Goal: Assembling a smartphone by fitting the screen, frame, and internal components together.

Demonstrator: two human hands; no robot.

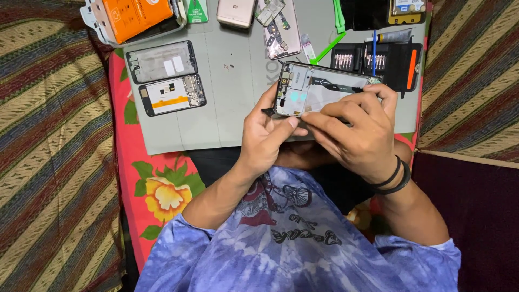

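A: What is lying around the grey work mat [216, 119], from the largest thing down?

B: The mat itself is resting on a red floral cloth [157, 184]. Toward its far left corner a white tray [97, 21] is holding an orange box [135, 15]. Below that, two stripped phone frames [167, 78] are lying side by side. At the mat's far right, an open black bit case [392, 62] is showing rows of small driver bits, with a blue-handled tool standing in it.

A: And the opened phone [319, 89]?

B: It is being held above the mat's near edge. The left hand [265, 135] is gripping its left end, thumb pressing along the lower edge. The right hand [359, 132] is curling over the right end, fingertips pinched on the lower rim; whether it is holding a tool cannot be told.

A: How would it handle?

B: Probably light, stiff and fragile, with exposed parts inside; the outer rim looks the safest grip.
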